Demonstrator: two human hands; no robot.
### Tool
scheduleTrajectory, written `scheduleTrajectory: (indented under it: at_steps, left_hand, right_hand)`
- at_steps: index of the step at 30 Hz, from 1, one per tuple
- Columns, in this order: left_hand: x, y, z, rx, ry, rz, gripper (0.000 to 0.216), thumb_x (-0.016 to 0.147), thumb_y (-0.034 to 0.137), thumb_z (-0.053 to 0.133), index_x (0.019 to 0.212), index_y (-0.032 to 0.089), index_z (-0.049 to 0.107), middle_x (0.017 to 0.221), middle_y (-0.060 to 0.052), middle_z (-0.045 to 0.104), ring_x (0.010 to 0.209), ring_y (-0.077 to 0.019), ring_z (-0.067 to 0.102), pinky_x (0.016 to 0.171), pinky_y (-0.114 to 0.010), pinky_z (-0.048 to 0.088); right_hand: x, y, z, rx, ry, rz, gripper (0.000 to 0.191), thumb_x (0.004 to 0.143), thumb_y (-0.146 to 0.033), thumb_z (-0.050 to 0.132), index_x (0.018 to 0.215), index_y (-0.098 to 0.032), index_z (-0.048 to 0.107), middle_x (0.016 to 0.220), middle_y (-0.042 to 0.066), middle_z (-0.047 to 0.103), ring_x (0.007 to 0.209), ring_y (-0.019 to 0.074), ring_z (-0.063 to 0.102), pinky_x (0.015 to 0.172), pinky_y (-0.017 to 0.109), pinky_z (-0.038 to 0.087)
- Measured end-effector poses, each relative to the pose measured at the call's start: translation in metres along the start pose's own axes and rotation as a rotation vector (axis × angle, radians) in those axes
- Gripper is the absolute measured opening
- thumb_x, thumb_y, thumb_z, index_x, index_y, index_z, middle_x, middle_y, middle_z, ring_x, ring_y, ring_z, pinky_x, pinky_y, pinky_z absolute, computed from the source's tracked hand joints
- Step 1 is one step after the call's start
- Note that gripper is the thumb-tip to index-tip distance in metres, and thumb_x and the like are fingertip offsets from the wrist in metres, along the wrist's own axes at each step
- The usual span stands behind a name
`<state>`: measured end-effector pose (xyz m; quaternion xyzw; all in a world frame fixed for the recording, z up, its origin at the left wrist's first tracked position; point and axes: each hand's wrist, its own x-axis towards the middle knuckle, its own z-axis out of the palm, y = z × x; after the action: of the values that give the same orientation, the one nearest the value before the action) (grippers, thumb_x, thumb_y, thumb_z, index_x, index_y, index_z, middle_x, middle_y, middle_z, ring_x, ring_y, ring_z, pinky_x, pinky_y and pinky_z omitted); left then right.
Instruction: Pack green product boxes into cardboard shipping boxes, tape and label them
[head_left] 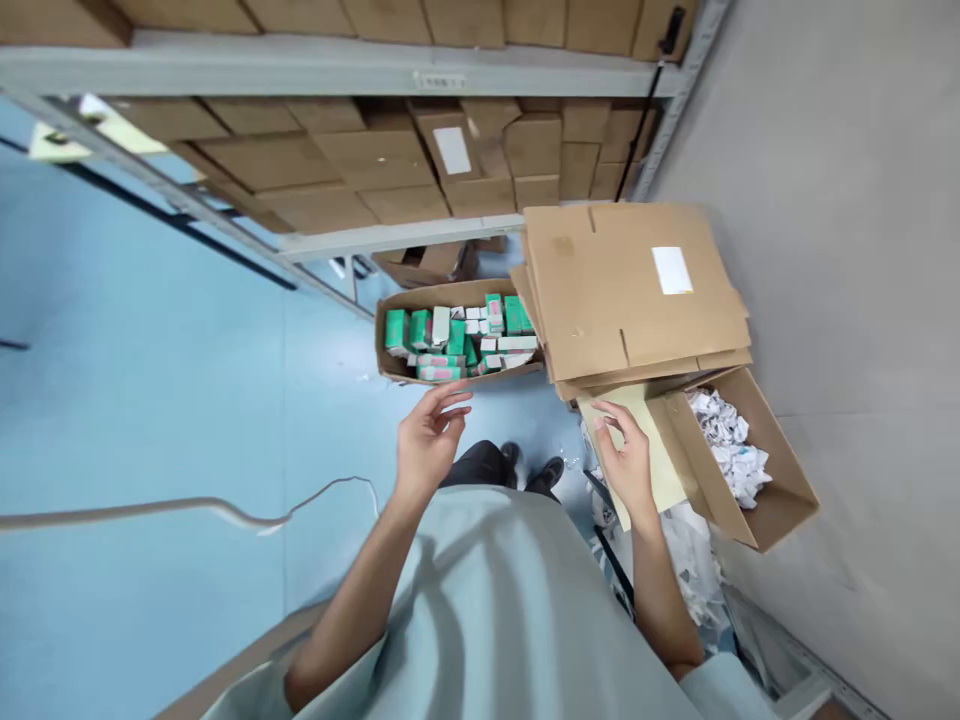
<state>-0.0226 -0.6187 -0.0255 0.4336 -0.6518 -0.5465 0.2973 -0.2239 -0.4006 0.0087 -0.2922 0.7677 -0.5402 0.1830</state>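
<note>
My left hand (433,432) hovers in front of me with its fingers curved and apart, holding nothing. Beyond it, a long open carton (405,298) on the floor holds several small green-and-white boxes (456,338). My right hand (624,450) is also raised, thumb and fingers loosely bent with a gap between them and nothing visible inside. It is over a pale yellow sheet (664,470), though I cannot tell whether it touches it. Just past that hand lies a stack of flattened cardboard boxes (600,290) with a white label (672,270) on top.
An open carton (787,490) with crumpled white paper (731,450) stands at the right by the grey wall (855,250). More paper scraps (694,560) lie below it. Metal shelving (337,68) full of brown cartons (375,160) spans the far side. A cable (210,505) crosses the left.
</note>
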Motion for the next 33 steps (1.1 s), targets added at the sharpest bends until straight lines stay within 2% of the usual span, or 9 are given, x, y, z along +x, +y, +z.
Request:
scheduleTrajectory:
  at_steps: [5,9,12,15,21,24,27,30,33]
  left_hand:
    - [0.015,-0.021,-0.031,-0.007,0.108,-0.102,0.042,0.085,0.032,0.067,0.125,0.021,0.074,0.135,-0.011,0.078,0.12,-0.0282,0.078,0.105,-0.049,0.068]
    - [0.045,-0.041,-0.051,-0.055,0.084,-0.133,0.043,0.088,0.036,0.07,0.128,0.022,0.074,0.131,-0.011,0.079,0.122,-0.029,0.077,0.106,-0.049,0.067]
    - [0.077,-0.054,-0.073,-0.124,0.059,-0.148,0.045,0.089,0.039,0.072,0.13,0.022,0.074,0.132,-0.012,0.079,0.122,-0.0292,0.077,0.105,-0.048,0.067]
    - [0.115,-0.071,-0.106,-0.179,0.046,-0.184,0.046,0.089,0.041,0.073,0.131,0.021,0.074,0.131,-0.013,0.079,0.12,-0.0287,0.077,0.102,-0.045,0.067]
    - [0.182,-0.13,-0.185,-0.195,0.072,-0.275,0.045,0.09,0.039,0.069,0.13,0.021,0.075,0.135,-0.013,0.078,0.12,-0.0283,0.077,0.1,-0.044,0.068]
    - [0.205,-0.165,-0.221,-0.172,0.091,-0.344,0.046,0.087,0.037,0.067,0.13,0.022,0.076,0.134,-0.011,0.079,0.118,-0.0278,0.078,0.102,-0.044,0.068]
    - [0.228,-0.199,-0.246,-0.163,0.124,-0.404,0.047,0.083,0.035,0.067,0.127,0.023,0.077,0.131,-0.009,0.081,0.114,-0.0271,0.079,0.101,-0.043,0.068]
    - [0.257,-0.23,-0.259,-0.188,0.143,-0.489,0.048,0.079,0.036,0.069,0.125,0.022,0.077,0.126,-0.01,0.083,0.111,-0.0278,0.079,0.1,-0.044,0.068]
    - [0.292,-0.264,-0.261,-0.211,0.171,-0.57,0.047,0.08,0.039,0.071,0.124,0.022,0.076,0.132,-0.011,0.082,0.114,-0.0287,0.079,0.104,-0.045,0.066]
  right_hand:
    - [0.02,-0.016,0.051,-0.001,-0.19,-0.01,0.032,0.111,-0.049,0.064,0.128,-0.027,0.08,0.129,0.01,0.083,0.122,0.0272,0.078,0.109,0.045,0.063]
    - [0.037,-0.031,0.106,-0.037,-0.265,-0.004,0.031,0.111,-0.049,0.065,0.128,-0.029,0.08,0.128,0.008,0.084,0.119,0.0262,0.079,0.107,0.043,0.064]
    - [0.058,-0.042,0.16,-0.063,-0.31,-0.005,0.031,0.111,-0.048,0.065,0.128,-0.028,0.08,0.126,0.008,0.085,0.118,0.0258,0.08,0.106,0.043,0.065]
    - [0.086,-0.055,0.223,-0.074,-0.352,0.006,0.031,0.111,-0.049,0.064,0.128,-0.028,0.08,0.126,0.008,0.085,0.117,0.0252,0.081,0.106,0.041,0.065]
    - [0.15,-0.069,0.347,-0.119,-0.468,0.048,0.033,0.11,-0.051,0.065,0.13,-0.028,0.079,0.127,0.007,0.085,0.118,0.024,0.081,0.108,0.04,0.064]
    - [0.181,-0.067,0.398,-0.152,-0.506,0.079,0.034,0.11,-0.052,0.066,0.129,-0.027,0.079,0.126,0.007,0.085,0.118,0.0238,0.081,0.108,0.04,0.064]
    - [0.212,-0.06,0.441,-0.167,-0.547,0.103,0.037,0.109,-0.055,0.066,0.127,-0.026,0.079,0.125,0.008,0.086,0.117,0.024,0.081,0.108,0.04,0.064]
    - [0.248,-0.045,0.482,-0.174,-0.602,0.118,0.042,0.108,-0.059,0.066,0.127,-0.025,0.078,0.126,0.009,0.085,0.117,0.0249,0.082,0.11,0.041,0.064]
    - [0.288,-0.015,0.524,-0.193,-0.679,0.145,0.045,0.106,-0.063,0.068,0.124,-0.024,0.079,0.125,0.011,0.086,0.117,0.0263,0.082,0.109,0.041,0.064]
